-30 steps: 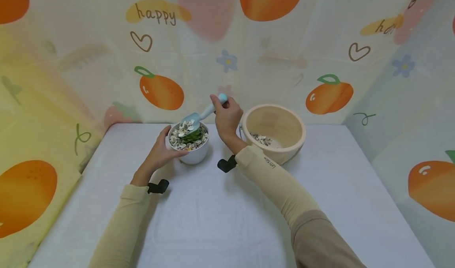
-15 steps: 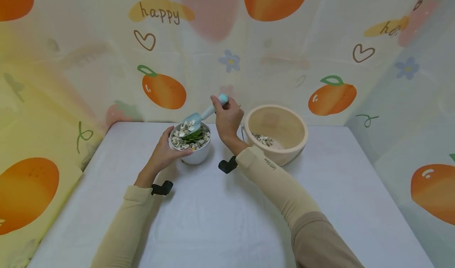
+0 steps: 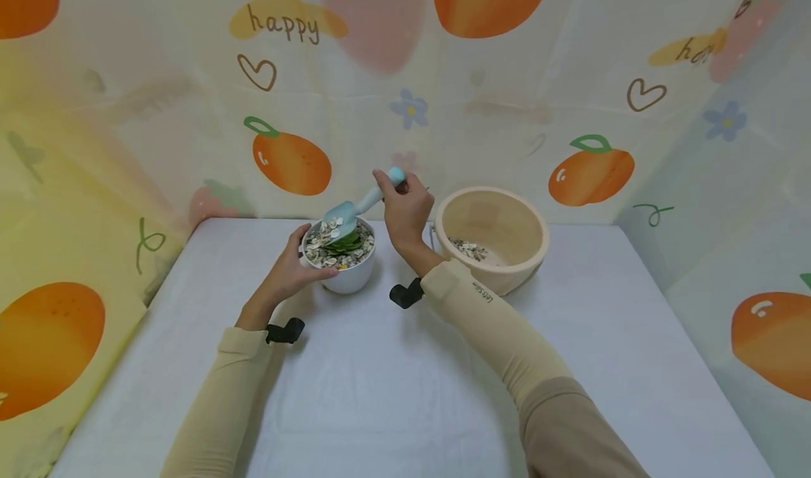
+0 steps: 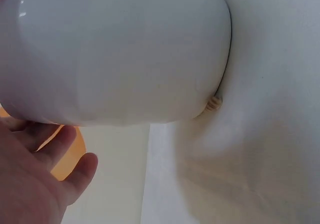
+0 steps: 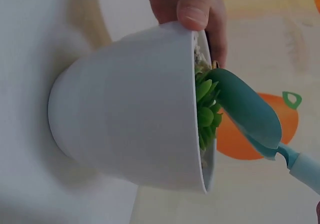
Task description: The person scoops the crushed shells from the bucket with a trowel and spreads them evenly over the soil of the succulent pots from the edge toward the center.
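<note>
A white flower pot [image 3: 347,279] stands on the table, filled with pale stone or shell chips [image 3: 319,254] around a green succulent [image 3: 345,243]. My left hand [image 3: 286,275] holds the pot at its left side, with the thumb at the rim in front. From the right, my right hand [image 3: 408,214] grips the handle of a light blue hand shovel [image 3: 371,198]. Its blade tilts down over the plant, with some chips on it. In the right wrist view the blade's tip meets the succulent [image 5: 206,115] at the pot's mouth.
A beige bucket [image 3: 538,242] with a thin handle stands just right of my right hand, some chips [image 3: 470,249] at its bottom. The white tablecloth [image 3: 355,393] ends at a fruit-printed cloth backdrop [image 3: 481,126]. A small ribbed bead-like piece [image 4: 213,104] lies by the pot's base.
Chips have slid off the shovel's blade into the pot, so fewer lie on it. The hands and pot stay nearly in place; the head view shifted slightly.
</note>
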`<state>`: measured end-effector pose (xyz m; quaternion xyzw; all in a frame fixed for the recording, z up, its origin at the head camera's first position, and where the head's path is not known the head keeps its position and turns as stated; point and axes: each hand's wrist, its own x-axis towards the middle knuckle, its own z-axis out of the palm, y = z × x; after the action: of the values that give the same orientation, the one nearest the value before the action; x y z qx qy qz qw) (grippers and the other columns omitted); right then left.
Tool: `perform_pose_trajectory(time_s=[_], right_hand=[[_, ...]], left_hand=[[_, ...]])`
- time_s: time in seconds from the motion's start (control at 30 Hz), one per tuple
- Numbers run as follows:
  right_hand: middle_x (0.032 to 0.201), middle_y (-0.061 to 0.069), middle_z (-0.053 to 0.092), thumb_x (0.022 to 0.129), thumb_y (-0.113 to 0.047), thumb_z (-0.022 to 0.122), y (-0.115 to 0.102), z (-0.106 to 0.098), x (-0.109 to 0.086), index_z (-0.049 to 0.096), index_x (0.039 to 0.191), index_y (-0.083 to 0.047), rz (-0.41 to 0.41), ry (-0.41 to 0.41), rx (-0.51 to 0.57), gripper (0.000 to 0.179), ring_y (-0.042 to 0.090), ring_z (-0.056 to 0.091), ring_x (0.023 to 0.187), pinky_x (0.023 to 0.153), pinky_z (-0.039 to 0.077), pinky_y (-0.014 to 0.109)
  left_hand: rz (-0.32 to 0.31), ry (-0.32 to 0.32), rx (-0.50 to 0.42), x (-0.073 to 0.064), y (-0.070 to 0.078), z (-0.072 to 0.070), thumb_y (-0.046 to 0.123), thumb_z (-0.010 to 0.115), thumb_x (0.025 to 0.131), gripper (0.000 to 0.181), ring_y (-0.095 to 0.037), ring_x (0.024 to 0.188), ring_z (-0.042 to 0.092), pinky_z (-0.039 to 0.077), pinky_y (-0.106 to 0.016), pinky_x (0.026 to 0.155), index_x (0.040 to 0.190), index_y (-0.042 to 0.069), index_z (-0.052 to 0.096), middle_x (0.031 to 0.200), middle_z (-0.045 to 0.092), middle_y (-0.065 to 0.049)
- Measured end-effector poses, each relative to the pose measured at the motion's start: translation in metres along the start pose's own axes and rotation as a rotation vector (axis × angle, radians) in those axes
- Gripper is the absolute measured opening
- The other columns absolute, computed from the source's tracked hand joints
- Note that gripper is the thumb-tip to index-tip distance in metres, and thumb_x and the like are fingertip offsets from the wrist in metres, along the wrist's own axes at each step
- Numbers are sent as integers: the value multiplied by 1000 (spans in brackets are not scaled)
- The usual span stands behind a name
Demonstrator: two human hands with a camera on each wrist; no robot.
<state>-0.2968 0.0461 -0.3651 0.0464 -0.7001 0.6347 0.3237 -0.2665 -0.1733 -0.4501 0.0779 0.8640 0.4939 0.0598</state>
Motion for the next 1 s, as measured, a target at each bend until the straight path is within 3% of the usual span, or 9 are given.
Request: perform_pose_trajectory(time_s=[0.17, 0.33, 0.57, 0.67, 0.8, 1.0], right_hand=[[68, 17, 69, 88, -30, 73, -1, -3, 4, 67, 81, -1, 0, 39, -17, 30, 21, 63, 57, 53, 47, 17], [65, 16, 67, 87, -31, 74, 0, -3, 5, 67, 79, -2, 3, 61, -21, 30, 11, 58, 54, 52, 47, 17], [70, 16, 70, 87, -33, 73, 6, 1, -4, 67, 82, -2, 35, 40, 7, 31, 10, 60, 58, 55, 49, 19], [69, 16, 69, 87, -32, 73, 9, 2, -7, 67, 83, -2, 39, 39, 11, 32, 10, 59, 56, 54, 48, 18], [68, 18, 68, 88, -32, 73, 9, 3, -7, 67, 83, -1, 25, 37, 24, 31, 16, 60, 55, 53, 47, 19], [67, 18, 68, 88, -31, 73, 5, 2, -2, 67, 83, 0, -17, 76, 15, 32, 20, 60, 55, 52, 44, 18]], left_hand=[[5, 47, -3, -2, 2, 6, 38, 84, 74, 116, -41, 146, 21, 23, -62, 115, 156, 10, 7, 160, 18, -19], [18, 61, 56, -3, 4, 5, 43, 85, 71, 118, -40, 145, 22, 23, -63, 115, 155, 7, 11, 157, 22, -22], [-3, -41, 72, 4, 0, -4, 38, 84, 73, 120, -41, 147, 15, 18, -66, 115, 157, 10, 3, 161, 12, -21], [-26, -51, 54, 4, -2, -2, 40, 84, 74, 121, -41, 148, 14, 17, -66, 116, 158, 13, 1, 162, 10, -19], [-31, 5, 29, 1, -2, 4, 43, 85, 72, 122, -39, 148, 17, 19, -64, 116, 157, 13, 4, 162, 13, -18], [41, 109, 44, -2, 2, 13, 41, 86, 70, 117, -38, 143, 26, 25, -61, 115, 155, 6, 14, 155, 26, -21]])
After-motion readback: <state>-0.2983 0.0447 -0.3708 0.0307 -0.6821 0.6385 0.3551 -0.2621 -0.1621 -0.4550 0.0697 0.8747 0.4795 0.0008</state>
